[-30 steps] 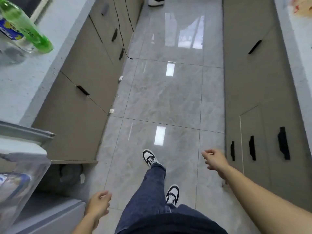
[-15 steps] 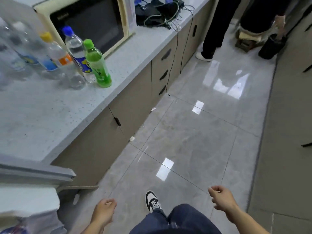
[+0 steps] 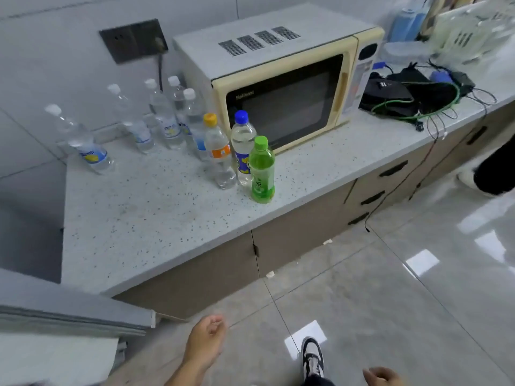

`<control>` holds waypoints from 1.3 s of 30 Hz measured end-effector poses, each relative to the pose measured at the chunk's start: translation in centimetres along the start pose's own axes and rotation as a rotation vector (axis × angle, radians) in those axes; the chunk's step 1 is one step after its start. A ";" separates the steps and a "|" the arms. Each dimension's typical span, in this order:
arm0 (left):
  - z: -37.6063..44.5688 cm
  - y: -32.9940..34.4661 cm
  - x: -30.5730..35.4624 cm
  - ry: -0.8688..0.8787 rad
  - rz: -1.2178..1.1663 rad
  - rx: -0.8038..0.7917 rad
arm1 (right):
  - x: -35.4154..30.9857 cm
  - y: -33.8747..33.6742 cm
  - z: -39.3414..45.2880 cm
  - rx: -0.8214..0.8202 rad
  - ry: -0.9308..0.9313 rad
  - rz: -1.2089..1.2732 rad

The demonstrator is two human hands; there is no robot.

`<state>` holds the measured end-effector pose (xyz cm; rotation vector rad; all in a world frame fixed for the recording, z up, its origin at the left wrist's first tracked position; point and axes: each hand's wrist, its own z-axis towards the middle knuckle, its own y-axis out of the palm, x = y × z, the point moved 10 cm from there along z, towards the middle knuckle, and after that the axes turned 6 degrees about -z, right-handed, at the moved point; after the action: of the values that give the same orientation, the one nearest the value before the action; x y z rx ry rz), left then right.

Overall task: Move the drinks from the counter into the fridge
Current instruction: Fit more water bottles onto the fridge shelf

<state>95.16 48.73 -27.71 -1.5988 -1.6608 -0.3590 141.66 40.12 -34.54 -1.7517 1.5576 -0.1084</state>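
The left hand hangs low over the floor, fingers loosely curled and holding nothing, just out from the front edge of the desk. The right hand shows only partly at the bottom of the view, also loosely curled and empty, with a black-and-white shoe between the two hands. Up and ahead of the left hand a wide stretch of bare speckled desk runs from the front edge back to the drinks. Nearest that edge stands the green bottle, upright, with the blue-capped bottle just behind it and the orange-capped bottle beside that on its left; the three stand close together. Farther back toward the wall is a cluster of clear white-capped bottles, and one more clear bottle stands apart, far to the left of the hand near the desk's left edge. A cream microwave sits right behind the coloured-cap bottles, and beyond it lies a tangle of black gear and cables. To the left of the left hand a grey fridge door edge juts out. The floor to the right is open tile, with another person's dark leg at the far right.
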 end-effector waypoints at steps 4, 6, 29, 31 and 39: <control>0.0 0.0 2.8 -0.008 -0.052 0.148 | -10.3 0.6 4.1 -0.127 -0.136 -0.053; -0.4 -0.1 4.2 -0.004 -0.077 0.213 | -16.1 1.9 3.9 -0.212 -0.215 -0.044; 11.0 -24.4 31.6 0.258 -0.543 0.911 | -63.1 27.3 -22.3 -0.623 -1.178 -0.330; 13.9 -26.4 32.7 0.229 -0.547 0.883 | -63.7 30.4 -21.0 -0.565 -1.185 -0.476; 24.1 -32.2 33.1 0.095 -0.498 0.812 | -64.4 37.4 -17.1 -0.235 -1.304 -0.941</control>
<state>60.34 83.40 -10.46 -0.5640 -1.7890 0.0162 86.38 90.09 -17.81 -1.8981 -0.2131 0.6512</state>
